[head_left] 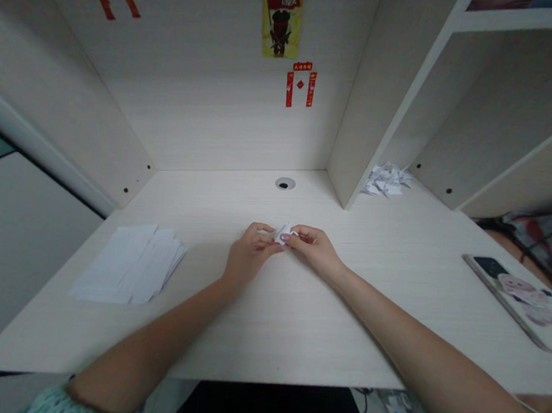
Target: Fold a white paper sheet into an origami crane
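The left hand (245,256) and right hand (319,249) pinched folded paper (282,231), fingers (270,250) nearly together — seemingly light, crushable, best held by its edges.

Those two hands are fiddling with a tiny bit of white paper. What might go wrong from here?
The small white paper piece is pinched in the fingers of both the left hand and the right hand, so it might slip or get crumpled. The white sheets lie loosely spread beside the left forearm; a sideways brush could scatter them. The loose heap of white pieces might also scatter if knocked.
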Demonstrator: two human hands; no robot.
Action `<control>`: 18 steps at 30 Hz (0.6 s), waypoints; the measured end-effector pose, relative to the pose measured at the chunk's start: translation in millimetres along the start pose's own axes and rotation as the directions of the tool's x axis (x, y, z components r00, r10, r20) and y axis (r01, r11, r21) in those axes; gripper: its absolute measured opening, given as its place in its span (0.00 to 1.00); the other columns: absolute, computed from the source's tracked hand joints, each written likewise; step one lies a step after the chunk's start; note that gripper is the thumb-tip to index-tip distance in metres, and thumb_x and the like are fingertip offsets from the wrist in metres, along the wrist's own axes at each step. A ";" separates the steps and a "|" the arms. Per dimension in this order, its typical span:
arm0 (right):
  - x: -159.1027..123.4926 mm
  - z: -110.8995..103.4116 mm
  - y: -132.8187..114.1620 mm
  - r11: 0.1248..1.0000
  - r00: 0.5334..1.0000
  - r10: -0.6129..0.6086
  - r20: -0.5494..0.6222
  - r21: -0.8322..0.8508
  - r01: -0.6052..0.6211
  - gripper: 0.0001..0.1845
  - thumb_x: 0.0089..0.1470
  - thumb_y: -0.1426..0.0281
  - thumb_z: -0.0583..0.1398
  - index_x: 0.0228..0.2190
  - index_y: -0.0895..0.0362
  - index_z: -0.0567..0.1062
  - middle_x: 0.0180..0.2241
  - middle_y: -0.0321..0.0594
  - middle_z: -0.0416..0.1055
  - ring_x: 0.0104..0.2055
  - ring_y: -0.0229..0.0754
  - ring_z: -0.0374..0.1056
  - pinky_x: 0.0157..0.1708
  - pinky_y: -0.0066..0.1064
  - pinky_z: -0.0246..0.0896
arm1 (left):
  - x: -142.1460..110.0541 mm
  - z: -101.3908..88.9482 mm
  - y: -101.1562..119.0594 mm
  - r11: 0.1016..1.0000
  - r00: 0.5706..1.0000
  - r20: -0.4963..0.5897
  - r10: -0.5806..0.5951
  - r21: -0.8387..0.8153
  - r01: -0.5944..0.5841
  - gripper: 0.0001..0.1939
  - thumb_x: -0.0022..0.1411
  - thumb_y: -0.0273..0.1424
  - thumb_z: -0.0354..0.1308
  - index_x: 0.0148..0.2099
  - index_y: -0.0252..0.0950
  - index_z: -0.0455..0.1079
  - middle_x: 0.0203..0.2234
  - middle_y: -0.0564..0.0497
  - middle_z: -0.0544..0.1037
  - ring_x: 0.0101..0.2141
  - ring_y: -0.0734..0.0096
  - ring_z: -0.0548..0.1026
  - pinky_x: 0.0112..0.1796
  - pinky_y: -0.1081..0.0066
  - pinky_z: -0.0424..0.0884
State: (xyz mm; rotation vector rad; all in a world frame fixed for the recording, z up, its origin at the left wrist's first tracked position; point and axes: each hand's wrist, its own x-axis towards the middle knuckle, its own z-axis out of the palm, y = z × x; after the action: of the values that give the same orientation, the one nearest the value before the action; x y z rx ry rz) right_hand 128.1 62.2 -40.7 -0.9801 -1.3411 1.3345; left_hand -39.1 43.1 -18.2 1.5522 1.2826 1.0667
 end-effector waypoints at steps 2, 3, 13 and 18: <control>0.2 -0.6 -0.3 1.000 1.000 0.006 -0.011 -0.009 -0.006 0.16 0.41 0.57 0.65 0.25 0.58 0.73 0.23 0.34 0.69 0.25 0.35 0.62 0.27 0.27 0.54 | 0.4 -2.5 2.7 0.998 0.996 -0.065 0.056 0.031 -0.054 0.12 0.53 0.37 0.60 0.39 0.39 0.71 0.35 0.51 0.78 0.36 0.69 0.75 0.35 0.74 0.67; -0.2 -0.7 -0.8 1.000 1.000 0.006 -0.005 -0.027 -0.006 0.16 0.41 0.57 0.65 0.25 0.58 0.73 0.23 0.34 0.69 0.25 0.35 0.62 0.26 0.27 0.53 | 0.9 -4.1 3.5 0.997 0.994 -0.085 0.074 0.042 -0.071 0.10 0.55 0.37 0.58 0.39 0.39 0.72 0.37 0.50 0.78 0.39 0.69 0.74 0.36 0.74 0.67; -8.3 1.0 -5.3 0.984 0.988 -0.034 0.152 -0.170 0.060 0.18 0.46 0.57 0.62 0.31 0.59 0.74 0.19 0.29 0.56 0.21 0.31 0.51 0.21 0.25 0.44 | 8.8 -5.5 -6.2 0.997 0.999 -0.051 0.010 -0.071 -0.013 0.11 0.52 0.38 0.60 0.31 0.36 0.76 0.31 0.50 0.79 0.35 0.67 0.74 0.36 0.72 0.68; -7.7 1.2 -1.7 0.985 0.981 -0.034 0.192 -0.158 0.065 0.16 0.47 0.58 0.62 0.29 0.59 0.72 0.19 0.29 0.53 0.22 0.31 0.48 0.22 0.25 0.43 | 8.8 -4.8 -7.9 0.997 1.000 -0.015 0.010 -0.072 -0.011 0.11 0.52 0.39 0.59 0.32 0.36 0.75 0.29 0.51 0.78 0.32 0.69 0.73 0.34 0.73 0.67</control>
State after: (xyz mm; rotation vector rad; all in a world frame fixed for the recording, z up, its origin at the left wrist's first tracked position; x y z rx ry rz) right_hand 128.7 54.3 -39.6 -0.9402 -1.6301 1.3219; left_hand -44.9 53.3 -23.5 1.5009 1.2341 1.1211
